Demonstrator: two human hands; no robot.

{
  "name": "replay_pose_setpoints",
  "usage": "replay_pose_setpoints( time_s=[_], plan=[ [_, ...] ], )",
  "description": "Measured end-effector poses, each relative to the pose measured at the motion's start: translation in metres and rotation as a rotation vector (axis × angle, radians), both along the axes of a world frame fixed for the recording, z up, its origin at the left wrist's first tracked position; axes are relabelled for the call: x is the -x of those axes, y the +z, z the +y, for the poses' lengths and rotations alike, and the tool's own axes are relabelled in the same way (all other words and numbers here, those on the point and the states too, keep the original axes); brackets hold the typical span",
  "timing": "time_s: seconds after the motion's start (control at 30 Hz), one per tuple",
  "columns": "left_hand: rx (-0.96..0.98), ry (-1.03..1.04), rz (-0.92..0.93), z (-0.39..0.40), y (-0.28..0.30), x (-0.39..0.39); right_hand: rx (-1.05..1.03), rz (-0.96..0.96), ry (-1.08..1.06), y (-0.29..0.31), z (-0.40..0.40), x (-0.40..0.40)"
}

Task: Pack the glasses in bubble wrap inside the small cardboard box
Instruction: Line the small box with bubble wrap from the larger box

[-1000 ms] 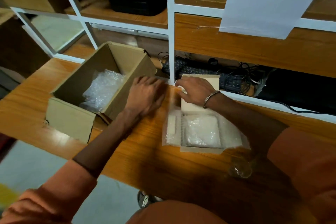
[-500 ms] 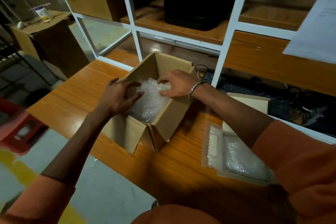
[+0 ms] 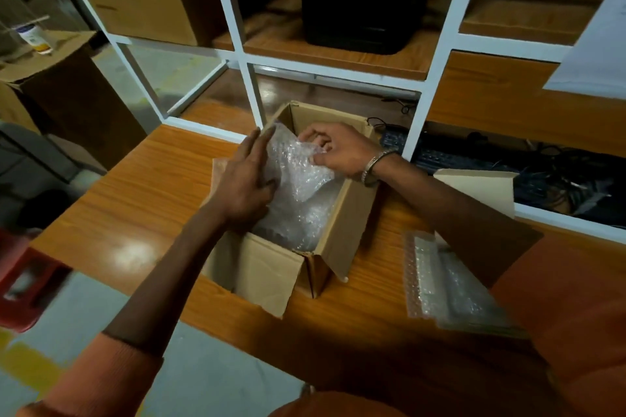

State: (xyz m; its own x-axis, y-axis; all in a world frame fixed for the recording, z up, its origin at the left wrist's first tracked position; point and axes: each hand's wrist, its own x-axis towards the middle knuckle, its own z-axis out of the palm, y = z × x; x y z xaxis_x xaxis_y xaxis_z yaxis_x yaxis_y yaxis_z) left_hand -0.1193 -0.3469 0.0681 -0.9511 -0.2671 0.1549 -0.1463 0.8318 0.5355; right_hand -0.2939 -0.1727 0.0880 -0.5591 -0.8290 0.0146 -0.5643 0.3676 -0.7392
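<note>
An open small cardboard box (image 3: 342,230) stands on the wooden table with its flaps spread. Clear bubble wrap (image 3: 298,179) fills it and rises above the rim. My right hand (image 3: 338,149) pinches the wrap's upper edge over the box's far side. My left hand (image 3: 244,179) lies flat against the wrap's left side, fingers straight and together. No glasses show; whatever is inside the wrap is hidden.
More bubble wrap (image 3: 447,284) lies on a flat cardboard piece at the right, partly under my right sleeve. A white shelf frame (image 3: 437,71) stands right behind the box, with a keyboard and cables (image 3: 457,156) underneath. The table edge (image 3: 169,267) runs close at the front left.
Both hands went from the flat cardboard piece on the right to the open box. The bubble wrap has since been lifted above the box's rim, pinched by my right hand.
</note>
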Motion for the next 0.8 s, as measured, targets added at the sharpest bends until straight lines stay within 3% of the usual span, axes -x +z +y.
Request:
replay_pose_setpoints(
  time_s=[0.13, 0.23, 0.3, 0.4, 0.5, 0.6, 0.67, 0.8],
  plan=[
    [-0.193, 0.148, 0.379, 0.026, 0.015, 0.035, 0.116, -0.091, -0.141, 0.008, 0.026, 0.011],
    [-0.518, 0.113, 0.277, 0.062, 0.031, 0.064, 0.192, -0.195, -0.210, 0.011, 0.058, 0.013],
    [-0.497, 0.038, 0.236, 0.083, 0.034, 0.083, 0.234, -0.257, -0.245, 0.010, 0.084, 0.016],
    [-0.326, -0.051, 0.350, 0.119, 0.032, 0.109, 0.248, -0.278, -0.292, 0.003, 0.129, 0.023],
    [-0.407, -0.060, 0.361, 0.159, 0.035, 0.125, 0.223, -0.326, -0.320, -0.003, 0.175, 0.030],
    [-0.479, -0.043, 0.330, 0.193, 0.030, 0.137, 0.135, -0.182, -0.466, -0.003, 0.214, 0.034],
    [-0.412, -0.016, 0.305, 0.208, 0.027, 0.141, 0.144, -0.065, -0.530, 0.002, 0.235, 0.037],
    [-0.260, -0.022, 0.236, 0.237, 0.030, 0.142, 0.166, 0.068, -0.431, 0.015, 0.264, 0.045]
  ],
)
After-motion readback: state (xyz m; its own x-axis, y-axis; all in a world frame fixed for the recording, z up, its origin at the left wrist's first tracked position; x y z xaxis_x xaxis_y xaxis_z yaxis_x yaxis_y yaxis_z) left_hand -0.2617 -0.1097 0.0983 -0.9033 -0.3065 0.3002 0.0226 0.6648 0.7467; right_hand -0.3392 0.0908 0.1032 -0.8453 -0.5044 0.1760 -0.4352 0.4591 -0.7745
